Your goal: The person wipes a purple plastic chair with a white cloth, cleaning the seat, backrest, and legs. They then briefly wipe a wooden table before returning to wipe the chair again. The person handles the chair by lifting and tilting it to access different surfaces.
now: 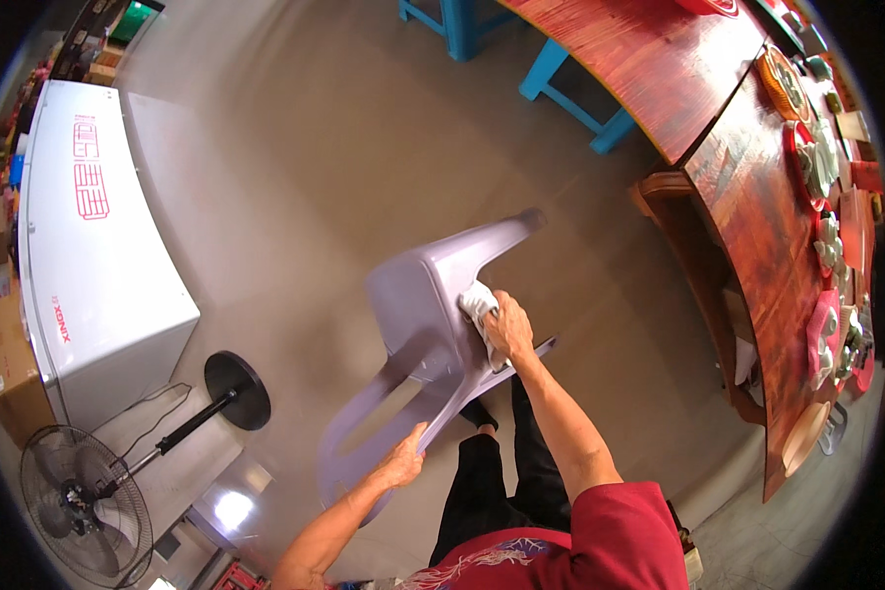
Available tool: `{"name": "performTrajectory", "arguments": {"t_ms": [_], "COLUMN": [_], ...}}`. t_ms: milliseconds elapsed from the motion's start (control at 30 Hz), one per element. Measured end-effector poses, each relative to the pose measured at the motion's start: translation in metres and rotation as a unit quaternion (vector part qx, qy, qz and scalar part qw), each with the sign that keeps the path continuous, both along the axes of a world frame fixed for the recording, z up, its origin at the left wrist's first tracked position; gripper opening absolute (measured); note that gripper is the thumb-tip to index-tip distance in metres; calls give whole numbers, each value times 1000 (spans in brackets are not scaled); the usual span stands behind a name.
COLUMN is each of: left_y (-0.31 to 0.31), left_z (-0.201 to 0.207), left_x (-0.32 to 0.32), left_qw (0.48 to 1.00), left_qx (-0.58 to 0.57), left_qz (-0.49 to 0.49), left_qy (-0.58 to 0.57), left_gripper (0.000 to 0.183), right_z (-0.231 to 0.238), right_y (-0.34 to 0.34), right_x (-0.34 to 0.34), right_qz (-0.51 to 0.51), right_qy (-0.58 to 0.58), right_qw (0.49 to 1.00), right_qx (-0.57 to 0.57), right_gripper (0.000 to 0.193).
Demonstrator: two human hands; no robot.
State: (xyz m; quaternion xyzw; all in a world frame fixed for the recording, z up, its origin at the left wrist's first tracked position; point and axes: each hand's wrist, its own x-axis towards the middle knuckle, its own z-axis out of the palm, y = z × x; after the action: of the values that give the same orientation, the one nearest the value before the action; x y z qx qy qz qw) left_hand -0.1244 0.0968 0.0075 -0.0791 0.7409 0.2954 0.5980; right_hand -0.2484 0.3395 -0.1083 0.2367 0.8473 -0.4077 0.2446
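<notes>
A light purple plastic chair is tipped over in front of me, its legs pointing away and to the right and its slotted backrest toward my lower left. My left hand is closed on the edge of the backrest. Bunched under my right hand is a white cloth, pressed against the side of the chair by the seat and legs. Part of the cloth is hidden by my fingers.
On the left stand a white chest freezer, a cardboard box and a black pedestal fan. Wooden tables with trays of dishes line the right. Blue stools stand at the far side. My legs are just below the chair.
</notes>
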Motion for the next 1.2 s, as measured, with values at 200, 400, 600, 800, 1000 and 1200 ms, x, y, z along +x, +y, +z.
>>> {"name": "performTrajectory", "arguments": {"t_ms": [200, 400, 600, 800, 1000, 1200], "left_y": [29, 89, 138, 193, 248, 261], "left_z": [13, 25, 22, 8, -8, 6], "left_x": [-34, -78, -135, -185, -196, -178], "left_qw": [994, 984, 974, 955, 931, 936], "left_qx": [-22, -71, -107, -147, -158, -170], "left_qz": [-103, -163, -198, -254, -319, -303], "left_qy": [27, 25, 28, 44, 80, 61], "left_gripper": [60, 56, 49, 58, 52, 55], "right_z": [22, 75, 41, 20, -9, 24], "right_y": [17, -18, -14, 15, 54, 60], "right_x": [98, 109, 56, 20, 12, 23], "right_qz": [-47, -478, -576, -616, -651, -664], "right_qy": [-97, -243, -167, -108, -93, -90], "right_qw": [993, 692, 635, 560, 486, 521], "right_qx": [-40, -484, -488, -544, -576, -528], "right_gripper": [42, 29, 18, 19, 16, 21]}}
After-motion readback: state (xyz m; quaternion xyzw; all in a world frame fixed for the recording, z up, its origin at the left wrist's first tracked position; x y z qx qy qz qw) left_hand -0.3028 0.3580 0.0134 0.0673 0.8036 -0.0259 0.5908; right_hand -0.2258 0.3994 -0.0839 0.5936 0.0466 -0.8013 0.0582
